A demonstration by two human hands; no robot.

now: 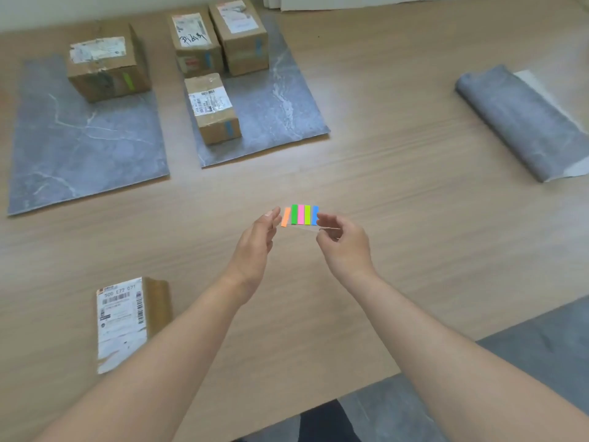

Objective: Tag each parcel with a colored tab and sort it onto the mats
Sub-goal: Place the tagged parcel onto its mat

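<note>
Right hand [345, 247] pinches the clear tab sheet [304, 215] by its right end above the table [414, 218]; left hand [255, 240] pinches the orange tab [286, 217], angled off the sheet's left edge. 1 green-tabbed parcel [108, 62] sits on the left mat [86, 148], 3 blue-tabbed parcels [212, 110] on the middle mat [280, 116]. 1 flat parcel [127, 320] lies on the table beside the left forearm

White label [122, 320] on the near parcel [158, 306] reads, as far as it shows, "500 E77 071"; its smaller print is blurred.
</note>
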